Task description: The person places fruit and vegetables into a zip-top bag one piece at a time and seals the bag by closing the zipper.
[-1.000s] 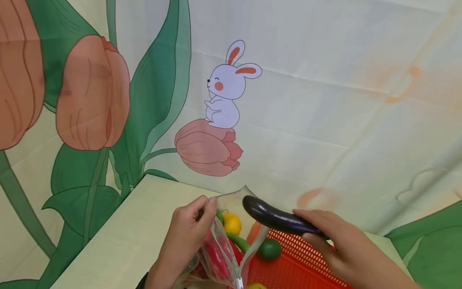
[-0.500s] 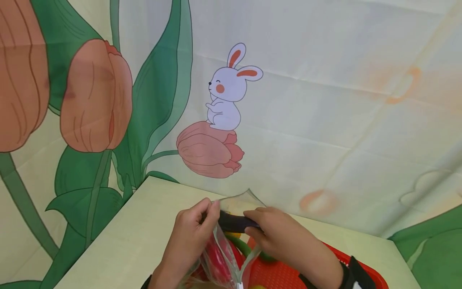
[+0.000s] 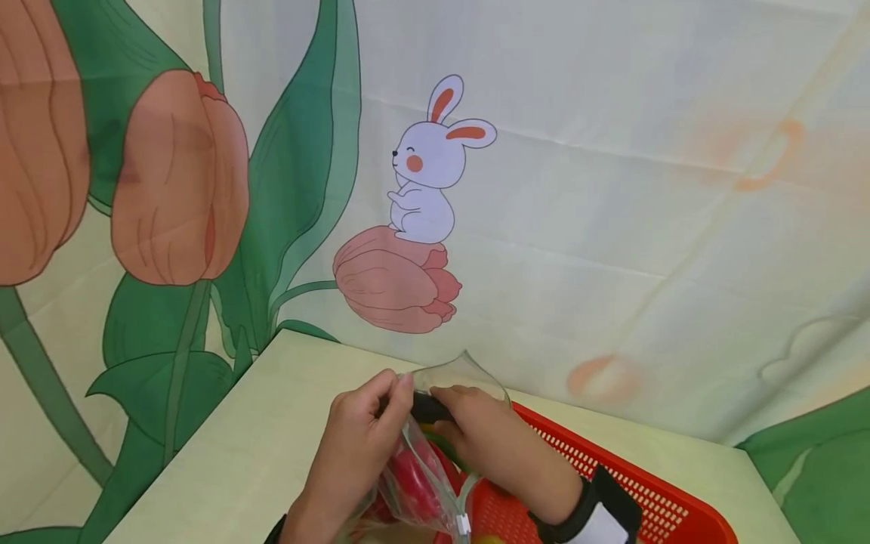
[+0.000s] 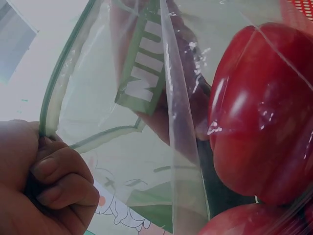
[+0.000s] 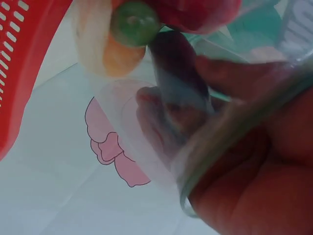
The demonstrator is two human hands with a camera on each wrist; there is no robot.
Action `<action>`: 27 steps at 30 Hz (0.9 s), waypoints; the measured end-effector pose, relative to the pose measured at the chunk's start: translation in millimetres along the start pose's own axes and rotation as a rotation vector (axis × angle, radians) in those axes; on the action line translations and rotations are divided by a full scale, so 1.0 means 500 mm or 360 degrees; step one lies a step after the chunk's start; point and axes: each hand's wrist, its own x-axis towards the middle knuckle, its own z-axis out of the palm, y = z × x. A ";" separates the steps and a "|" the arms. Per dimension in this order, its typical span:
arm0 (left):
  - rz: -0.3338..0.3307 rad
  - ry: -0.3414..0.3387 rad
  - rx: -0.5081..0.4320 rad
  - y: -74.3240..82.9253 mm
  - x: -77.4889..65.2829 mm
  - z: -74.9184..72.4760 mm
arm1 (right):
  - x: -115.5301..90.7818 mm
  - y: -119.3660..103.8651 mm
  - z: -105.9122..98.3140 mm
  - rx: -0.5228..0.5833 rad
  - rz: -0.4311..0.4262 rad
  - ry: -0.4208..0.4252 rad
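Note:
A clear zip bag [image 3: 462, 370] hangs open over the table, its near rim pinched by my left hand [image 3: 360, 442]. My right hand [image 3: 499, 446] reaches through the bag's mouth and holds a dark eggplant [image 3: 430, 408] by one end. In the right wrist view the eggplant [image 5: 173, 58] lies between thumb and fingers, inside the clear plastic. A glossy red bell pepper [image 4: 261, 112] sits in the bag, with another red one partly visible below it. Near the eggplant's tip are a green round end [image 5: 134, 23] and a yellow-orange vegetable [image 5: 120, 58]. The eggplant's far end is hidden in the head view.
A red perforated basket [image 3: 652, 491] stands on the pale table [image 3: 272, 423], right of and partly behind the bag. A bit of something yellow [image 3: 488, 539] shows at its near side. Behind the table hangs a printed cloth [image 3: 578, 189] with tulips and a rabbit.
My right hand has moved left from above the basket and carried the eggplant into the bag's mouth. The left hand keeps its hold on the rim, almost in place.

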 end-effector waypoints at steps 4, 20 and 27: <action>0.0062 0.0033 0.0047 0.000 0.004 -0.006 | -0.021 0.000 -0.023 -0.0019 -0.0020 0.0108; 0.0085 0.0090 0.0126 -0.002 0.005 -0.005 | -0.119 0.180 -0.009 0.0324 0.0512 0.0290; 0.0043 0.0078 0.0127 -0.005 0.004 -0.001 | -0.133 0.244 0.100 0.0321 0.0475 -0.0225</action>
